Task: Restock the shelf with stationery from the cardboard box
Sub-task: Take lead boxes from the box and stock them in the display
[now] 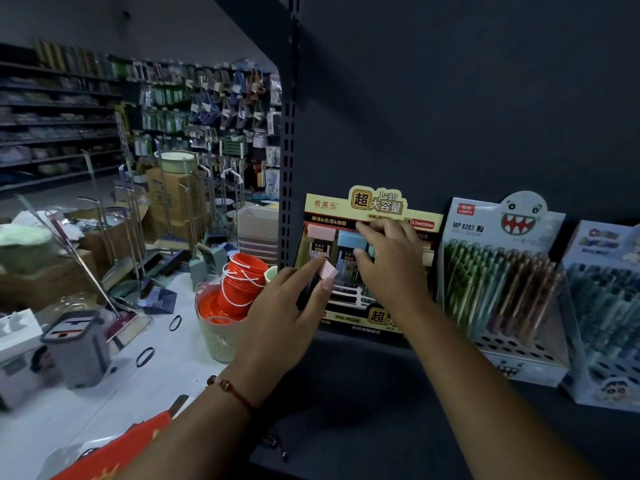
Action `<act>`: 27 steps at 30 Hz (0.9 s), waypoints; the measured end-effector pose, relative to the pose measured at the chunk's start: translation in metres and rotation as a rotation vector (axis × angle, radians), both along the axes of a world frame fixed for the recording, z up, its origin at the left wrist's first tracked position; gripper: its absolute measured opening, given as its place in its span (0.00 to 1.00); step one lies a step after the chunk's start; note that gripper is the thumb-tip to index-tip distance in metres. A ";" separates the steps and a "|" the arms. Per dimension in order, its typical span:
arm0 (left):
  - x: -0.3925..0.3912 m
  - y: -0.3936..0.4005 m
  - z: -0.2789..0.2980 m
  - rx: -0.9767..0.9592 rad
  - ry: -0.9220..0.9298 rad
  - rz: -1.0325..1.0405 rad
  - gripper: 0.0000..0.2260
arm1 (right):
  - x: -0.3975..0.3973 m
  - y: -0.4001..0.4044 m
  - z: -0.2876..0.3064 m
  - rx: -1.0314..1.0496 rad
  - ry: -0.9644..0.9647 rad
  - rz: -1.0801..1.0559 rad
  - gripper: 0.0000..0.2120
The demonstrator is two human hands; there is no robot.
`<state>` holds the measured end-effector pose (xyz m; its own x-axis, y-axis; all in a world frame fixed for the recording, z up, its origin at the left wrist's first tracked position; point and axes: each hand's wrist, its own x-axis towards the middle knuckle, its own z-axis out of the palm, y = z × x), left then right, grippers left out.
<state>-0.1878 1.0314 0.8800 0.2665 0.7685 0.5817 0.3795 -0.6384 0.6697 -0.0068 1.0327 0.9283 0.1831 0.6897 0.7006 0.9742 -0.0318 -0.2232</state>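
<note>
A yellow display box (372,206) of pencil-lead cases stands on the dark shelf (363,382), at its left end. My left hand (287,306) grips one pink-capped lead case (325,273) just in front of the box's lower left. My right hand (391,261) reaches into the box, fingers spread over the blue-capped cases (349,239) in the middle row; whether it grips one I cannot tell. A pink-capped case (320,232) sits in the box's left slot. No cardboard stock box shows near my hands.
To the right stand a ghost-face pen display (502,271) and a cartoon pen display (606,306). Left of the slotted upright (287,168) lie orange buckets (242,282) in a basket, a grey mop bucket (76,344), brooms and cartons on the floor.
</note>
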 end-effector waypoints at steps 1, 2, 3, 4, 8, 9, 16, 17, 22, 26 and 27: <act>0.000 -0.001 0.000 -0.008 -0.041 -0.019 0.21 | -0.004 -0.006 0.005 -0.017 0.015 0.056 0.24; 0.000 -0.002 0.001 -0.013 -0.089 -0.046 0.20 | -0.009 -0.013 0.011 -0.056 0.059 0.145 0.26; -0.001 -0.005 0.003 -0.017 -0.135 -0.079 0.19 | -0.015 -0.021 0.018 -0.125 0.136 0.262 0.27; -0.001 -0.009 0.007 -0.021 -0.175 -0.113 0.18 | -0.022 -0.031 0.023 -0.206 0.236 0.389 0.26; -0.007 -0.021 0.022 0.031 -0.235 -0.111 0.15 | -0.045 -0.066 0.028 -0.281 0.627 0.668 0.23; -0.009 -0.023 0.023 0.043 -0.226 -0.093 0.15 | -0.046 -0.070 0.029 -0.272 0.665 0.672 0.21; -0.038 -0.023 0.006 0.259 0.323 0.086 0.17 | -0.033 -0.071 0.041 -0.189 0.597 0.531 0.16; -0.040 -0.024 0.002 0.270 0.405 0.066 0.19 | -0.031 -0.067 0.043 -0.154 0.588 0.510 0.16; -0.035 -0.027 -0.005 0.235 0.668 -0.013 0.27 | -0.026 -0.031 0.043 -0.006 0.536 0.421 0.15; -0.034 -0.025 -0.006 0.204 0.734 -0.056 0.28 | -0.027 -0.007 0.034 0.038 0.526 0.405 0.14; -0.034 -0.025 -0.006 0.213 0.739 -0.060 0.27 | -0.028 -0.003 0.033 0.043 0.518 0.406 0.13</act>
<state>-0.2222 1.0060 0.8739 0.6807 0.6321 0.3703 0.6412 -0.7585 0.1162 -0.0350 1.0301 0.9609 0.2353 0.7483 0.6202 0.6732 0.3348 -0.6593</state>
